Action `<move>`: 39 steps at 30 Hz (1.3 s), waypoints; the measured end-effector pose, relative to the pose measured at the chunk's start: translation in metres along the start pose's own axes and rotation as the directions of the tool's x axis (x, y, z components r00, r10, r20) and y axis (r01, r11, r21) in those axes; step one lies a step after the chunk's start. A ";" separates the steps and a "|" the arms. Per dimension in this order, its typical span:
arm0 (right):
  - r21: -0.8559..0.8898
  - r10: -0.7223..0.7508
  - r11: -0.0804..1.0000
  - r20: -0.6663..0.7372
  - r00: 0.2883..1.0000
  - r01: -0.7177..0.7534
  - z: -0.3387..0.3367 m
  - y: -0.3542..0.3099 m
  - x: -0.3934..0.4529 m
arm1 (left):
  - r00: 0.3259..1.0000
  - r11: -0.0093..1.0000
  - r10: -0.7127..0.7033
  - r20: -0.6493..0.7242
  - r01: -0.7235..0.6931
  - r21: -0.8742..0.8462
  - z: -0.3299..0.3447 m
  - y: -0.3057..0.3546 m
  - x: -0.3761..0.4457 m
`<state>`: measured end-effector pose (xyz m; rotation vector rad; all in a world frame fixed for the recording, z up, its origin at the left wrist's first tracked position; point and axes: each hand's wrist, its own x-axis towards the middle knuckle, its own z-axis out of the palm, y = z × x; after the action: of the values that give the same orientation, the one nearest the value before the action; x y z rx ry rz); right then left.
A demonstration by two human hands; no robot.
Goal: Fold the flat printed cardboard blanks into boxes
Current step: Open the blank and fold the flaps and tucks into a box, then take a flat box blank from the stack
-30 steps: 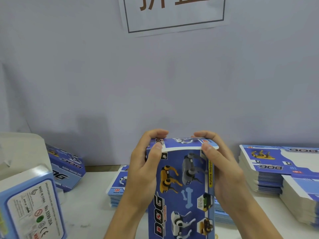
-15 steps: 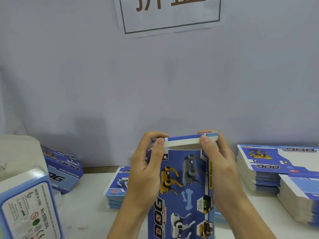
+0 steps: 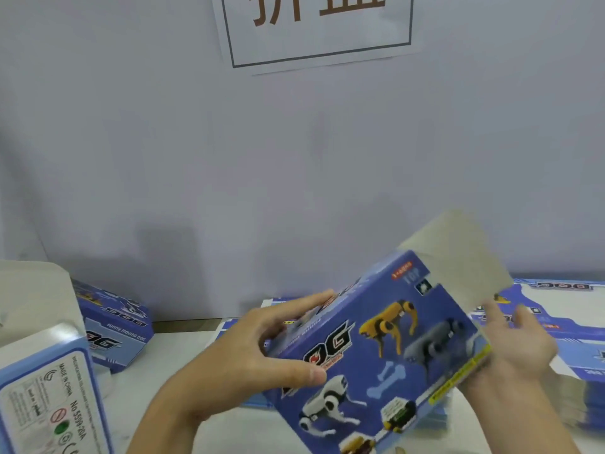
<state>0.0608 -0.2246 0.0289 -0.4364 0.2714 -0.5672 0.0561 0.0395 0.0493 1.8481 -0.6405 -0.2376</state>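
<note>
The blue printed box [image 3: 376,348] is held tilted above the white table [image 3: 170,371], its grey flap [image 3: 458,257] standing open at the upper right — what is inside cannot be seen. The left hand [image 3: 262,352] grips its left edge, thumb on the printed face, fingers behind. The right hand [image 3: 517,342] supports the right side with straight fingers. Flat blanks [image 3: 569,309] lie stacked to the right; folded boxes [image 3: 114,326] sit at left.

White paper sign [image 3: 317,27] with brown characters on grey wall [image 3: 163,142]
</note>
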 end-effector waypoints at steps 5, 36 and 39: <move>0.069 0.236 0.970 -0.024 0.971 -0.234 -0.013 0.005 0.010 | 0.688 0.846 0.354 -0.634 -0.524 -0.097 -0.006 0.023 0.006; -0.899 0.626 0.348 0.435 0.647 0.268 0.025 0.029 -0.037 | 0.467 0.697 0.581 -0.667 0.137 0.704 0.026 -0.033 0.030; -0.834 0.452 0.478 0.503 0.737 0.276 0.032 0.045 -0.048 | 0.581 0.742 0.572 -0.579 -0.065 0.668 0.043 -0.015 0.036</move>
<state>0.0543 -0.1534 0.0422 -1.6376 -0.1710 -0.0463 0.0707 -0.0108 0.0245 2.0968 -0.4549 1.1087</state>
